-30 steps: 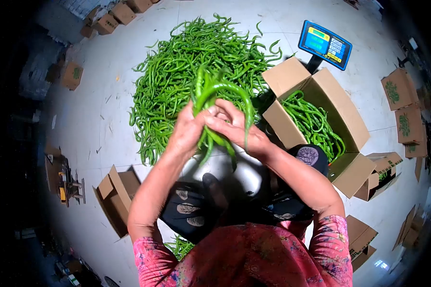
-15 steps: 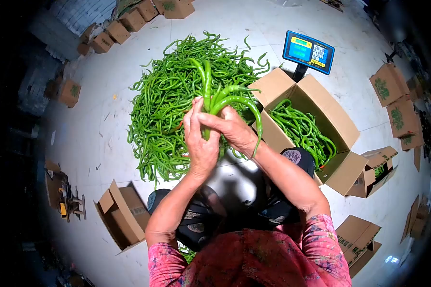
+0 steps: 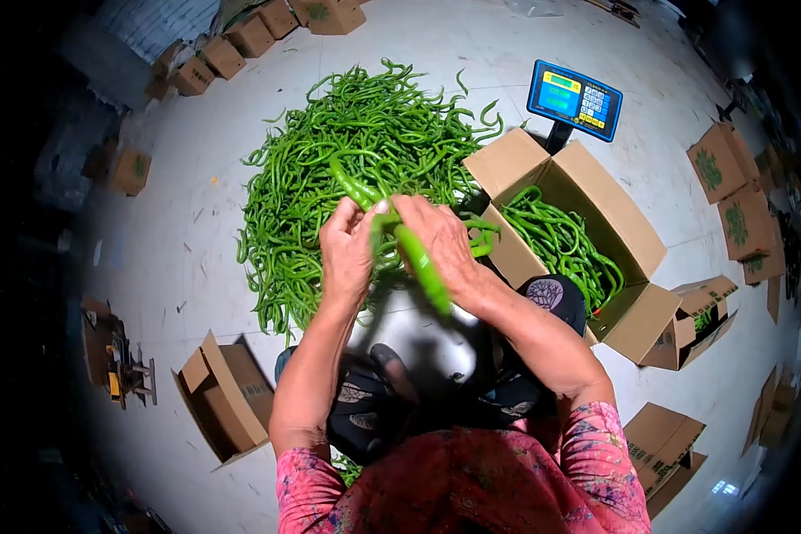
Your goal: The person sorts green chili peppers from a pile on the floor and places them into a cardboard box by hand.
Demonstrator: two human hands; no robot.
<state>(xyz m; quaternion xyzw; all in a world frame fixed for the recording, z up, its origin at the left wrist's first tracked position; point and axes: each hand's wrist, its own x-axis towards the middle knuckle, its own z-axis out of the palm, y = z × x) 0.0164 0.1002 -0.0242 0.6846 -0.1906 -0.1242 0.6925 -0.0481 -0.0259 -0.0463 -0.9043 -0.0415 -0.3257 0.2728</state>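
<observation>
My left hand (image 3: 345, 254) is closed around a long green chili pepper (image 3: 354, 187), whose curved end points up and left. Close beside it, my right hand (image 3: 438, 238) is curled over several more green chili peppers. One blurred pepper (image 3: 427, 274) hangs down between the wrists, and others stick out past the knuckles on the right. Behind both hands lies a large heap of green chili peppers (image 3: 311, 214) on the floor. An open cardboard box (image 3: 610, 205) to the right holds more peppers (image 3: 556, 240).
A scale display (image 3: 574, 100) on a post rises behind the box. An open carton (image 3: 227, 400) lies at lower left, and other cartons (image 3: 672, 449) sit at lower right. Boxes line the far left and right edges. My knees (image 3: 552, 298) are just below the hands.
My hands have moved slightly apart and turned. The peppers, fanned upward together before, now spread: one points up-left, one swings downward, others stick out right.
</observation>
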